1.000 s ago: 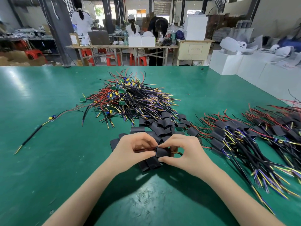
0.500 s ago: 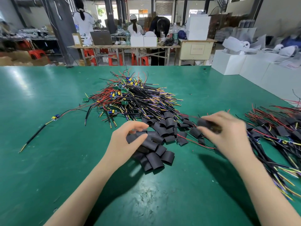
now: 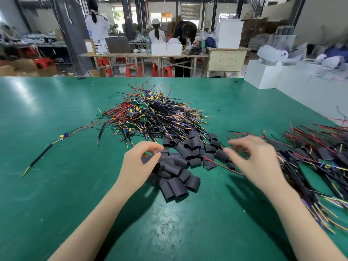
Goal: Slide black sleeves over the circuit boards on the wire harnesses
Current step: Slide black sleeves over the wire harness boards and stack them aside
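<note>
A heap of loose black sleeves [image 3: 178, 171] lies mid-table. Behind it sits a tangle of bare wire harnesses [image 3: 158, 117] with small green circuit boards showing. My left hand [image 3: 138, 163] rests at the heap's left edge, thumb and forefinger pinching one black sleeve [image 3: 147, 158]. My right hand [image 3: 254, 160] is blurred, fingers spread and holding nothing, between the sleeves and the pile of sleeved harnesses [image 3: 320, 153] on the right.
One single harness [image 3: 63, 136] lies stretched out at the left on the green table [image 3: 56, 194]. White boxes [image 3: 282, 76] stand off the far right corner. People work at benches behind the table.
One second ago both hands worked a sleeve onto a harness. My right hand carried it to the right pile, let it go and is coming back empty. My left hand stayed at the sleeves.
</note>
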